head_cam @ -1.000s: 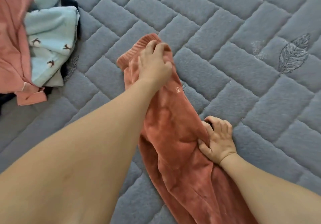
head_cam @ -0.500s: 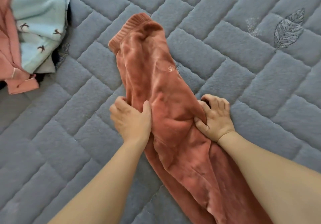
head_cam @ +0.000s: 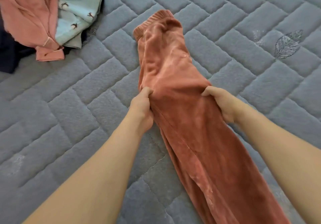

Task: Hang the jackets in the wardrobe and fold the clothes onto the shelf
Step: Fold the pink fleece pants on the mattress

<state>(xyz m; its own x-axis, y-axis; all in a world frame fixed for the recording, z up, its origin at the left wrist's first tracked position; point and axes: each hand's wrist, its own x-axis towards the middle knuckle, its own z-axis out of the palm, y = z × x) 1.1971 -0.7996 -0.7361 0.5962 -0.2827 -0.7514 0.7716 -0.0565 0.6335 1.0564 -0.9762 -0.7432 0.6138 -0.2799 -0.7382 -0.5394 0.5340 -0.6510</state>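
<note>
Since half a second earlier, both hands had shifted their hold on the rust-coloured fleece trousers (head_cam: 180, 88) — the left hand (head_cam: 141, 110), which had lain against the left edge, now pinched a fold of cloth between thumb and curled fingers, and the right hand (head_cam: 221, 102), earlier pressing down with its fingers tucked under, now gripped the right edge with fingers curled beneath it. The trousers lay lengthwise down the middle of the grey quilted mattress (head_cam: 69, 119), ribbed waistband (head_cam: 152, 23) pointing toward the far edge, legs running off the near edge. To fold well, I judged the two hands should lift together and level, carrying the near part over toward the waistband, edges matched — plush fabric tends to slide and bunch. Near the far left corner lay a pile of other clothes (head_cam: 52, 15), well apart.
</note>
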